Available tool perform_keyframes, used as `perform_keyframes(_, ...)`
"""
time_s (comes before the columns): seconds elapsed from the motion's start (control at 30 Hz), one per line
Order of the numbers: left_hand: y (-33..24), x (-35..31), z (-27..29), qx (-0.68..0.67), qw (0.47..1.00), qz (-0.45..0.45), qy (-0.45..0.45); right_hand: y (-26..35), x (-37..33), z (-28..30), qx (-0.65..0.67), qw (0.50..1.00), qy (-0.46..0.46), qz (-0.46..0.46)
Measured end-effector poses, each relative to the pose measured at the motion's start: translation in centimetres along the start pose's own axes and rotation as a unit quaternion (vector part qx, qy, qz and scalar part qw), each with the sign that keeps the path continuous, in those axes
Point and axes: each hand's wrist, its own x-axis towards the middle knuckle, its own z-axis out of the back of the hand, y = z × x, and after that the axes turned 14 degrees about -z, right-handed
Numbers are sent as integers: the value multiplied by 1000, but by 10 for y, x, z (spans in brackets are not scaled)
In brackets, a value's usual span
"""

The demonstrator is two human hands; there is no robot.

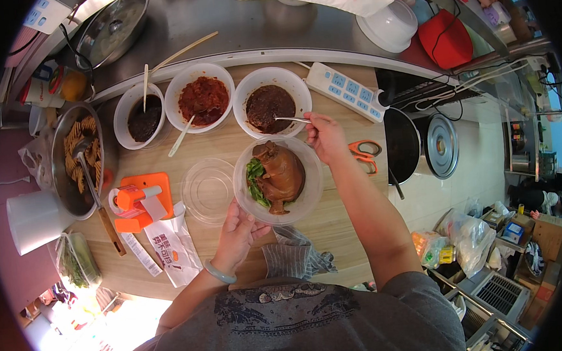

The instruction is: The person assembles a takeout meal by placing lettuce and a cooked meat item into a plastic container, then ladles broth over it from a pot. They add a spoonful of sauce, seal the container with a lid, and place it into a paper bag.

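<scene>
My left hand (235,235) grips the lower left rim of a clear round plastic bowl (315,170), a grey-white bangle on its wrist. Inside the bowl lies a large, glossy brown piece of cooked meat (282,175) with green leaves (255,179) along its left side. Just beyond it, my right hand (325,137) is closed on the handle of a metal spoon (293,119). The spoon's end dips into dark brown sauce (269,105) in a white bowl (277,74); its tip is hidden in the sauce.
Left of that sauce stand a bowl of red sauce (203,101) and one of blackish sauce (144,124). A clear lid (208,191), orange tape dispenser (142,198), striped cloth (295,252), orange-handled scissors (365,155) and power strip (345,91) lie on the wooden table.
</scene>
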Motion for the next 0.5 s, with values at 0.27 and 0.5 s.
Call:
perform_keyframes(0.27, 2, 0, 1, -6, 1000, 3, -12, 5, 8, 10, 10, 1000, -15, 19)
perform_keyframes(0.5, 4, 2, -1, -7, 1000, 3, -23, 23, -40, 7, 26, 998, 12, 52)
